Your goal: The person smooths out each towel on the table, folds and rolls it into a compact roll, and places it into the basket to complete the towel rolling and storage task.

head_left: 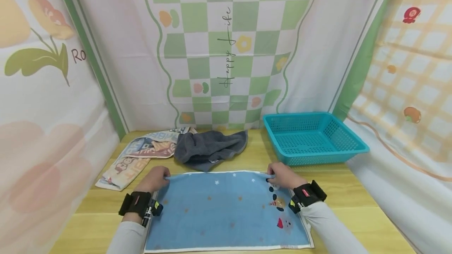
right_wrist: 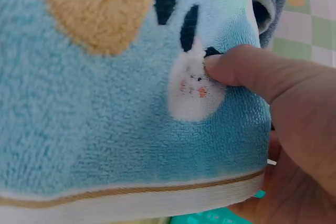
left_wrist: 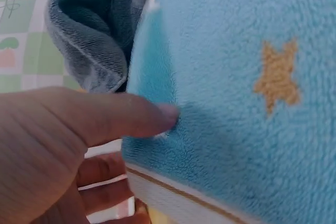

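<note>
A blue towel point(head_left: 226, 211) with a white border and small stars lies spread across the front of the table. At its far left corner my left hand point(head_left: 155, 178) pinches the edge, thumb on top and fingers beneath. My right hand point(head_left: 284, 175) pinches the far right corner the same way, its thumb beside a white animal face point(right_wrist: 195, 90) in the right wrist view. Between the hands, the far edge is slightly raised. Cartoon figures run down the towel's right side, and a brown star point(left_wrist: 278, 77) shows near the left thumb.
Behind the blue towel lie a crumpled dark grey towel point(head_left: 210, 148) and a folded patterned towel point(head_left: 155, 146) to its left. A turquoise perforated basket point(head_left: 314, 134) stands at the back right of the wooden table point(head_left: 360, 207). Printed curtains hang on three sides.
</note>
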### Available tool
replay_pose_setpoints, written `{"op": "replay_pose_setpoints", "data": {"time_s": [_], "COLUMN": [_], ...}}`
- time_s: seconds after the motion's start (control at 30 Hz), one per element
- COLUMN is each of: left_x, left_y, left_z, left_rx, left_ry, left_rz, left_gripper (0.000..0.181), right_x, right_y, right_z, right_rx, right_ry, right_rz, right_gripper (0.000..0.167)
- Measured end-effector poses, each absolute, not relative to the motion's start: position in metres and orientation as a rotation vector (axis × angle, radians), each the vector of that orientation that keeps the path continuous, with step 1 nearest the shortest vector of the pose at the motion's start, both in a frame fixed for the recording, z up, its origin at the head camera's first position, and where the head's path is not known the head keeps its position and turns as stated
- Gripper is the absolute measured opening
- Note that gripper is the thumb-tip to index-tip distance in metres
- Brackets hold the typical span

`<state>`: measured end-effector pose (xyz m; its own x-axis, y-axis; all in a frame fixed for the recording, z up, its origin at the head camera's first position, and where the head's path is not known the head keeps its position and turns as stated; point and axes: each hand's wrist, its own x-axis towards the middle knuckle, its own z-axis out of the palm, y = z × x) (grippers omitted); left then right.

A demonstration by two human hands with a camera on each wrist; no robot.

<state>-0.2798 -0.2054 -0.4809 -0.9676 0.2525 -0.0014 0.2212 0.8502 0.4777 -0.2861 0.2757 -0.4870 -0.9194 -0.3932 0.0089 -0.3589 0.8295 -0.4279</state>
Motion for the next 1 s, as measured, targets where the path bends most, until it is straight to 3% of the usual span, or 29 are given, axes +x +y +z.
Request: {"op": "replay_pose_setpoints", "data": {"time_s": [0.4, 0.7, 1.0], "left_x": [-0.274, -0.276, -0.279], "left_y": [-0.213, -0.222, -0.228], "left_z": [-0.465, -0.456, -0.451], "left_rx": [0.448, 0.592, 0.555], "left_ry": [2.936, 2.993, 3.074], "left_rz": [0.955, 1.012, 0.995], "left_gripper": [0.019, 0.012, 0.012], "right_x": [-0.28, -0.276, -0.271], "right_y": [0.279, 0.291, 0.307], "right_z": [-0.467, -0.448, -0.431], "right_rx": [-0.699, -0.733, -0.724], "right_ry": [2.815, 2.846, 2.935], "right_rz": [-0.827, -0.889, -0.864], "right_gripper": [0.01, 0.006, 0.007]}}
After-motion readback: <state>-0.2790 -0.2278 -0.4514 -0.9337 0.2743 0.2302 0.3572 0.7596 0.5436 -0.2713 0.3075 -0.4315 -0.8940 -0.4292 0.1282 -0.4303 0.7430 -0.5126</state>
